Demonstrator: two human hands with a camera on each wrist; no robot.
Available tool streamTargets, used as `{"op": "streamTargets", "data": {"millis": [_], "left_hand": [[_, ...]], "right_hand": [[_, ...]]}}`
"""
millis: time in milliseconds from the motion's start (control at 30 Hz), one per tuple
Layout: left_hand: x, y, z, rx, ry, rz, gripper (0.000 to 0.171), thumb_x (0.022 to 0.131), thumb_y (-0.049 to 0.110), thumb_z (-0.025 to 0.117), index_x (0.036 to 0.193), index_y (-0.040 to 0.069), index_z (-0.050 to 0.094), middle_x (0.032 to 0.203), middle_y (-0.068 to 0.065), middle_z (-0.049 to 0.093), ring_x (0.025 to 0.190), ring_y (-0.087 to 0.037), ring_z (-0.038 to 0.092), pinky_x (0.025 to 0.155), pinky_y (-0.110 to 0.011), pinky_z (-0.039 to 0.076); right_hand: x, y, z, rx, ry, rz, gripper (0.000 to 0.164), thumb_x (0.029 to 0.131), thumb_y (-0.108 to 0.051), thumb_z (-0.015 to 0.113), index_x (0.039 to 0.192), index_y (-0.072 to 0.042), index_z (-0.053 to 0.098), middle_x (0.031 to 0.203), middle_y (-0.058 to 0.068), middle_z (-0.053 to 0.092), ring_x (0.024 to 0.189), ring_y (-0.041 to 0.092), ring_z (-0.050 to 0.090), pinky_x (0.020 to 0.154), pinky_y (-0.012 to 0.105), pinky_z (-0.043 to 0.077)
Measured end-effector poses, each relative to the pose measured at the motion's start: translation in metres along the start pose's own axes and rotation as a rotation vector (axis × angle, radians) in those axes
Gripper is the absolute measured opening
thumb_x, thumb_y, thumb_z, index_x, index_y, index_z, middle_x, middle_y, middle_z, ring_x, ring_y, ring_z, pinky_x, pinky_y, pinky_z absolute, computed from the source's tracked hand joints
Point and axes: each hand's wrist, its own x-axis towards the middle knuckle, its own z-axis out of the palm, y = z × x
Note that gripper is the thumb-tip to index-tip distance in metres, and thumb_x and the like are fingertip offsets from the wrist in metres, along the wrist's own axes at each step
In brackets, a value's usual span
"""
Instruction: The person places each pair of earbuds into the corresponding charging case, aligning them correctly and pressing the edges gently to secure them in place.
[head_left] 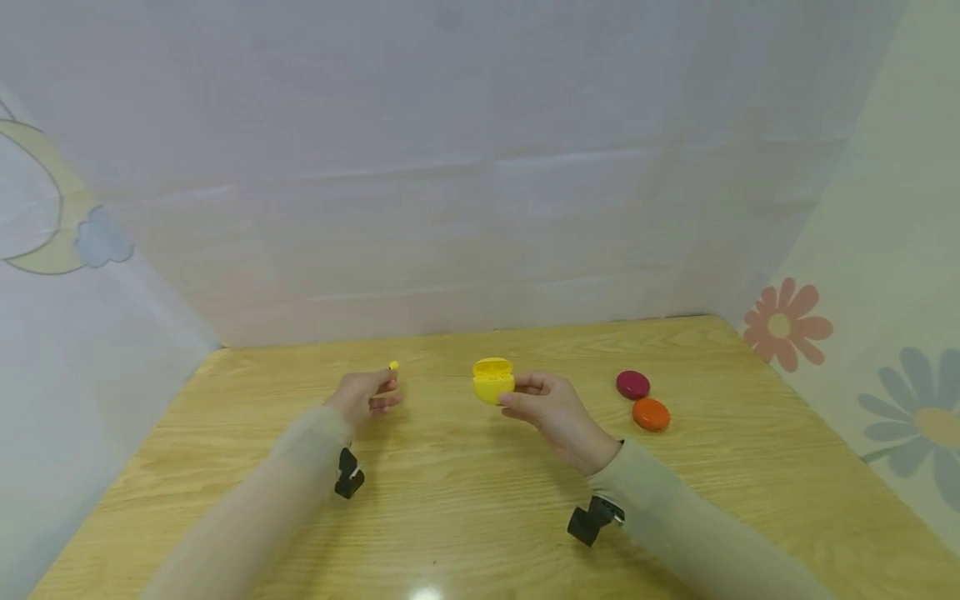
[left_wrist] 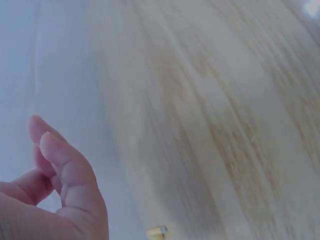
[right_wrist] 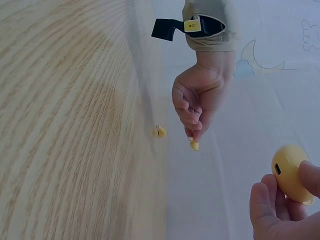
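Observation:
My right hand (head_left: pixel 553 415) grips a yellow earbud case (head_left: pixel 491 390) above the table, thumb on one side and fingers on the other. The case's lid stands raised in the head view; a dark port shows on its shell (right_wrist: pixel 287 170) in the right wrist view. Off to the left, my left hand (head_left: pixel 363 396) pinches a small yellow earbud (right_wrist: pixel 194 145) at its fingertips, lifted off the table. A second yellow earbud (right_wrist: pixel 160 131) lies on the wooden tabletop near that hand, and shows at the bottom of the left wrist view.
A dark red round case (head_left: pixel 633 384) and an orange one (head_left: pixel 651 414) lie side by side on the wooden table (head_left: pixel 450 517), right of my right hand. Pale cloth walls (head_left: pixel 480 233) with printed flowers and a moon stand around the table's back and sides.

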Motion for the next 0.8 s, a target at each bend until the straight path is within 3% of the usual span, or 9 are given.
{"op": "streamTargets", "data": {"millis": [333, 800], "left_hand": [[-0.009, -0.002, 0.01, 0.049, 0.052, 0.046, 0.043, 0.1, 0.017, 0.056, 0.135, -0.006, 0.048, 0.081, 0.0, 0.06, 0.062, -0.01, 0.064, 0.057, -0.021, 0.051], [-0.032, -0.007, 0.016, 0.147, 0.044, 0.119, 0.04, 0.099, 0.023, 0.057, 0.124, -0.009, 0.052, 0.08, -0.001, 0.057, 0.058, -0.007, 0.062, 0.055, -0.019, 0.05]], "right_hand": [[-0.002, -0.003, -0.001, -0.007, 0.005, 0.0, 0.037, 0.094, 0.002, 0.059, 0.126, 0.018, 0.046, 0.112, 0.016, 0.062, 0.092, 0.014, 0.063, 0.089, 0.029, 0.052], [-0.001, -0.001, 0.0, 0.008, 0.012, 0.007, 0.033, 0.093, 0.004, 0.059, 0.122, 0.016, 0.049, 0.108, 0.014, 0.062, 0.091, 0.015, 0.063, 0.086, 0.028, 0.053]]}}
